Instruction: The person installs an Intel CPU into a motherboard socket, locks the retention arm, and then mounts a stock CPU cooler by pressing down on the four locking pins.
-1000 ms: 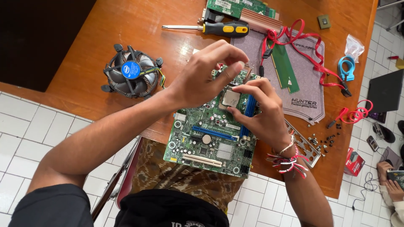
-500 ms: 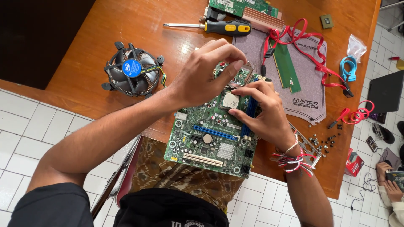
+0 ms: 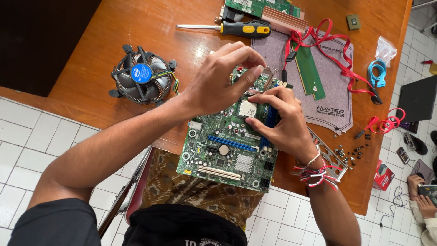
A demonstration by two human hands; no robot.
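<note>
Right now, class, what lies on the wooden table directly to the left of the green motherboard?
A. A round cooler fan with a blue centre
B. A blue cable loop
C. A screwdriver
A: the round cooler fan sits left of the green motherboard; the other two lie farther off, top and right.

One motherboard (image 3: 227, 150), one screwdriver (image 3: 236, 28)

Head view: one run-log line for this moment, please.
left hand: over socket | right hand: fingers at silver processor | green rectangular motherboard: on table edge
</note>
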